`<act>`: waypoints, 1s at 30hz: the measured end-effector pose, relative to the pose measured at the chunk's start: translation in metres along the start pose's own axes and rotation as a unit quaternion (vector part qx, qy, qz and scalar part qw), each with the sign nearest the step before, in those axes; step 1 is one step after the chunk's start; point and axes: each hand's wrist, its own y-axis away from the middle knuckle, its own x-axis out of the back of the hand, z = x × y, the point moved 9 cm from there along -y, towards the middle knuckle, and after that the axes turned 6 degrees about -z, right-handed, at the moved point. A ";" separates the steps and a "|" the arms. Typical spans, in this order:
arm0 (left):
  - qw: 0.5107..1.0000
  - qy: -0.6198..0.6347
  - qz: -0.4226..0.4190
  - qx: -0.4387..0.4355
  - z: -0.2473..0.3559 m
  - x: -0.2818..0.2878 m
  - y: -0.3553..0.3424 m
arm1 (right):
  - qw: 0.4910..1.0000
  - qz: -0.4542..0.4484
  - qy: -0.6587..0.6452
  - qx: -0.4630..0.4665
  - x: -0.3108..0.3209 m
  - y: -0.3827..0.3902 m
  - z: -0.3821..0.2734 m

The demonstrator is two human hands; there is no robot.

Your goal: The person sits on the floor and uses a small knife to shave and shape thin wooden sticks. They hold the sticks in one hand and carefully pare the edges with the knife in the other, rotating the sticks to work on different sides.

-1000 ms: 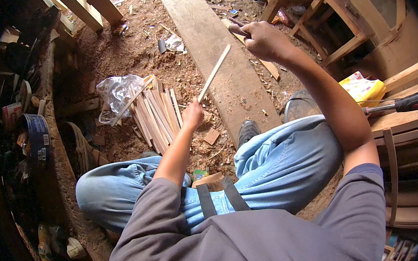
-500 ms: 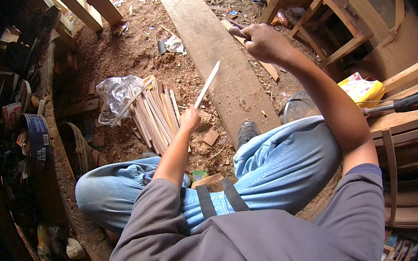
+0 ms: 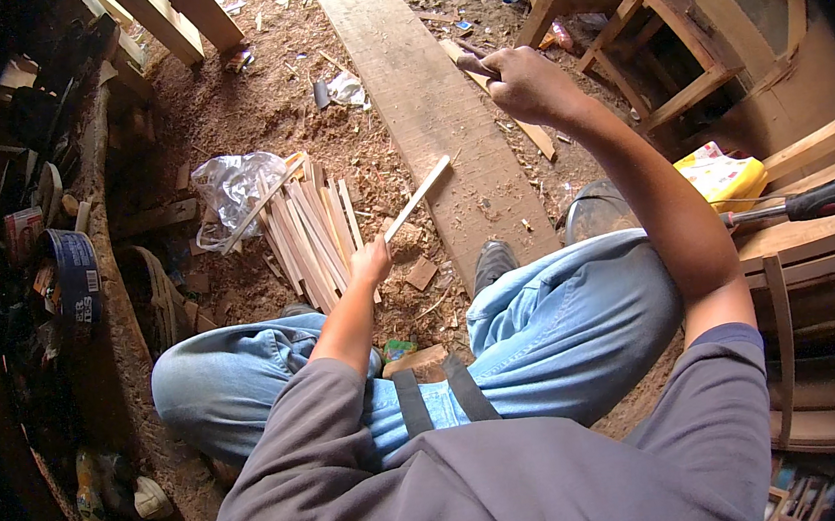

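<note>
My left hand (image 3: 371,263) is closed round the near end of a thin, pale wooden strip (image 3: 418,198). The strip slants up to the right, its far tip over a long wooden plank (image 3: 411,90). Beyond the plank's right edge, my raised right hand (image 3: 527,82) grips a short brown tool (image 3: 475,64) that pokes out leftward from the fist. What kind of tool it is, I cannot make out. A loose bundle of similar wooden strips (image 3: 307,236) lies on the ground just left of my left hand, beside a clear plastic bag (image 3: 237,185).
Sawdust and wood scraps cover the ground. A wooden frame (image 3: 664,56) stands at the far right. Near my right knee are a yellow packet (image 3: 726,176) and a black-handled tool (image 3: 827,197) on stacked curved wood. A blue tub (image 3: 74,273) sits on the left.
The wooden strip in my left hand has swung: its far tip now points further right and lower. My left hand has shifted slightly left and nearer. My right hand has hardly moved.
</note>
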 end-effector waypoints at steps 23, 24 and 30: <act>1.000 -0.006 0.012 0.025 -0.025 0.000 -0.001 | 1.000 0.013 0.009 0.017 0.002 0.001 -0.003; 1.000 0.000 0.024 0.016 -0.022 0.001 0.000 | 1.000 0.016 0.010 0.021 0.003 0.001 -0.004; 0.997 0.030 0.072 0.013 -0.019 0.010 -0.008 | 1.000 0.006 -0.002 -0.001 0.001 0.001 0.000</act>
